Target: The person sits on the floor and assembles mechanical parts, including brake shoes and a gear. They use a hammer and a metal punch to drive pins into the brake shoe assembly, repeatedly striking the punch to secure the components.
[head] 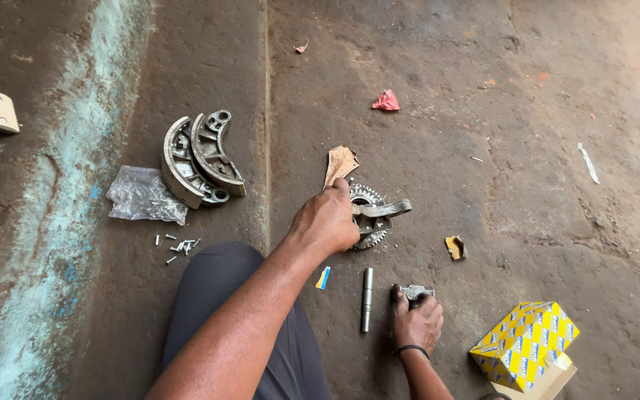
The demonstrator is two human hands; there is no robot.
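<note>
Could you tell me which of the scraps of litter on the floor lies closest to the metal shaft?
The small blue-and-yellow scrap, just left of the upright-lying shaft. The red crumpled scrap lies far up the floor, and the yellow-brown piece sits farther off to the right.

Seeing soft, even daylight here, moderately bright, no glare. Shadows are faint: only a thin dark edge under the yellow box (524, 344) and beneath my left hand (327, 221). Focus is sharp around that hand; floor texture reads clearly. Up and right of the box, the concrete floor (557, 111) looks slightly washed out. Mild wide-angle stretch at the corners. No motion blur.
</note>
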